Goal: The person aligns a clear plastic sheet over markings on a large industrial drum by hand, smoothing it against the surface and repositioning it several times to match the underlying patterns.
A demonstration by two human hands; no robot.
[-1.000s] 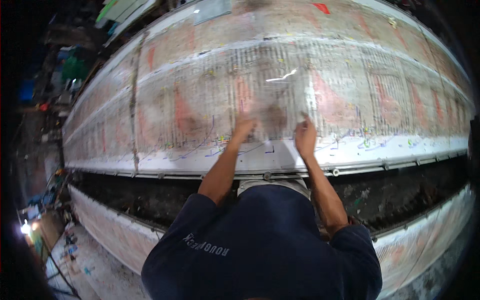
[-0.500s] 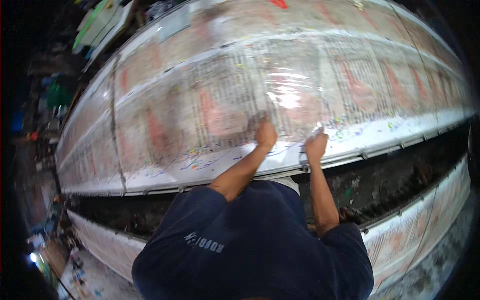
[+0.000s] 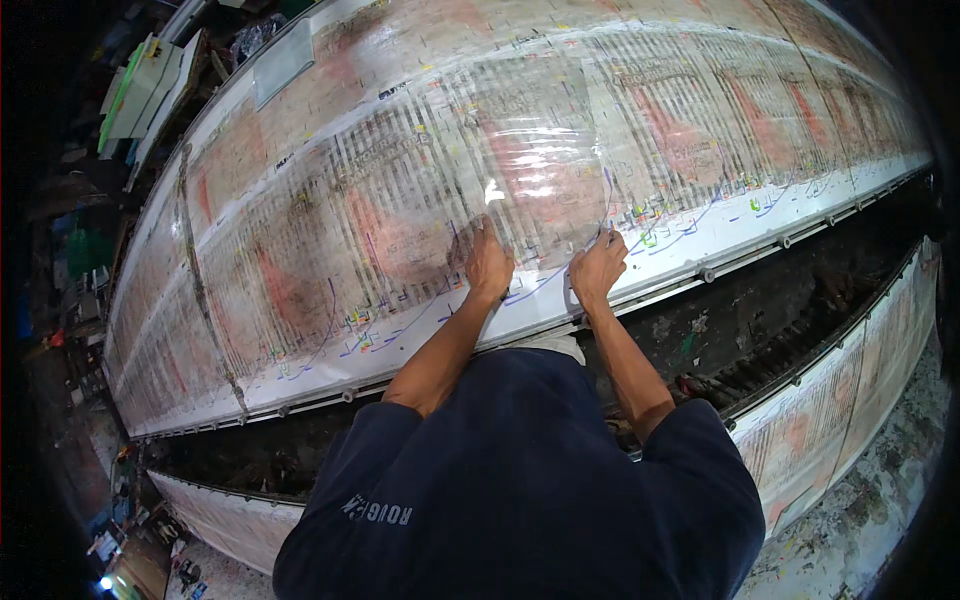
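A glossy, see-through plastic sheet (image 3: 540,150) lies on the long worktable (image 3: 640,285), whose top is stained red and grey. Bright lamp reflections run across the sheet. My left hand (image 3: 489,268) rests at its near left corner, a finger stretched forward flat against the surface; the other fingers are partly hidden. At the near right corner, my right hand (image 3: 598,268) has its fingers curled and pressed together at the sheet's edge. The white border under both hands carries blue, green and red pen marks.
A rail with round fittings (image 3: 707,275) runs along the table's near edge. Behind me stands a second stained table (image 3: 830,440), with a dark gap between the two. A pale flat pane (image 3: 284,65) lies at the far left edge. Clutter fills the left side.
The view has shifted, so table and hands appear farther left on the right side. My left hand's finger now lies flatter, and the sheet's near right corner looks lower against the table.
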